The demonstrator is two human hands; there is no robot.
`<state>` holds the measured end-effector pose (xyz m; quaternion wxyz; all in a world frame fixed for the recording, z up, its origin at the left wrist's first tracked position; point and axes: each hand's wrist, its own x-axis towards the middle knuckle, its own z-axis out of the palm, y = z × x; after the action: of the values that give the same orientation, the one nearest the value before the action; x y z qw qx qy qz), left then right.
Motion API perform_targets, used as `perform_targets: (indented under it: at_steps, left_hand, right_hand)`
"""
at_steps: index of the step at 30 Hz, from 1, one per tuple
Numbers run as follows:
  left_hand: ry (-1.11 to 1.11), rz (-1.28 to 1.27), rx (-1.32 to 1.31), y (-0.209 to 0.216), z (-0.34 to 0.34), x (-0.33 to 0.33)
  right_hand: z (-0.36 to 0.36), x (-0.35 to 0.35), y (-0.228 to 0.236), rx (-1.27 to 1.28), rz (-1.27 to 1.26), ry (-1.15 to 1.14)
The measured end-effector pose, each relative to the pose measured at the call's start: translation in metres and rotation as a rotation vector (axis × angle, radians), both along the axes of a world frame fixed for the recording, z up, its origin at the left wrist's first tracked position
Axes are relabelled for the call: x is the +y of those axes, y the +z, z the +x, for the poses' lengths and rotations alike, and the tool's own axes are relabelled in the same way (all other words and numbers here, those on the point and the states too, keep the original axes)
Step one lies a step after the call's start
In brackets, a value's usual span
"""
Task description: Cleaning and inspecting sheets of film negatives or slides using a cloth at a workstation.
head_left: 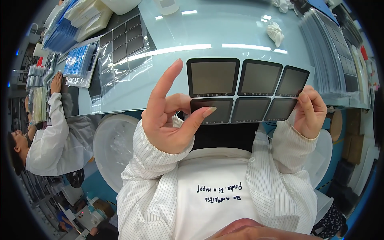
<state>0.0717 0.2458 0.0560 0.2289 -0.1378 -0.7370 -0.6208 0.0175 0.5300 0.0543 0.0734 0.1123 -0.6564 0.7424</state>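
A thin sheet of dark, black-framed rectangular panels [214, 78], in two rows of three, is held up tilted in front of my chest, above the table's near edge. My left hand [166, 120] grips its lower left corner, the thumb lying across the front and the index finger stretched upward off the sheet. At the right edge my right hand [311, 110] pinches the sheet between thumb and curled fingers. The fingertips behind the sheet are hidden. Small marks run along the bottom of each panel.
The pale glossy table [192, 34] carries a crumpled white cloth bundle [275, 34], a clear-bagged panel sheet [124, 40] and a blue-white stack [79, 60]. Tall stacked sheets [326, 52] stand at the right. A white bin [116, 148] is below left; a co-worker [60, 140] sits far left.
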Motion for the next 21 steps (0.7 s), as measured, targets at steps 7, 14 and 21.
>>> perform_targets:
  at_steps: [7, 14, 21]
  left_hand:
    - [-0.022, 0.013, -0.002, -0.001, 0.001, -0.003]
    - [-0.007, 0.016, 0.004, -0.002, 0.004, -0.008]
    - [0.042, 0.01, -0.03, -0.001, 0.007, -0.018]
  right_hand:
    - [-0.001, 0.004, -0.004, 0.026, -0.031, -0.014]
    - [0.004, -0.002, 0.001, 0.03, 0.029, -0.028]
    - [0.008, -0.014, 0.009, 0.06, 0.069, 0.001]
